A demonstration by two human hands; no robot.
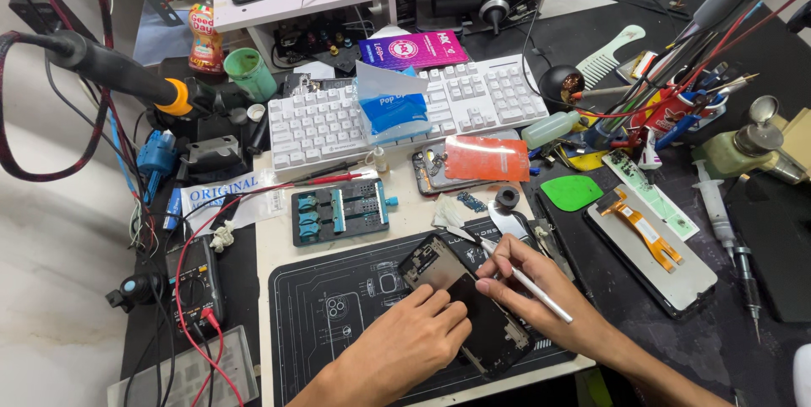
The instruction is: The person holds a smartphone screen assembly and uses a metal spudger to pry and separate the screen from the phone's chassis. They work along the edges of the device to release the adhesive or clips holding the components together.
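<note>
Crowded with tools and parts, the table (pixel 279 246) carries a dark work mat (pixel 338 305) with white line drawings at its near edge. On this mat lies an opened phone (pixel 469 305), turned diagonally, its inside facing up.

The left hand (pixel 410 344) rests on the mat at the left side of the phone; its fingers are bent and close together, and the fingertips press on the phone's edge. The right hand (pixel 528 293) lies over the right side of the phone and pinches white tweezers (pixel 515 273) between thumb and fingers. The tip of the tweezers points far and left, near the top corner of the phone.

Farther on the table, a white keyboard (pixel 405 107) stands with a blue tissue packet (pixel 393 107) on it. Between the keyboard and the mat I see a small dark holder with blue clamps (pixel 340 211) on the left and another phone under an orange-red sheet (pixel 486 158) on the right. At the right, a screen panel with an orange flex cable (pixel 646 242) lies flat, well apart from the hands. A multimeter with red leads (pixel 194 280) lies at the left of the mat.
</note>
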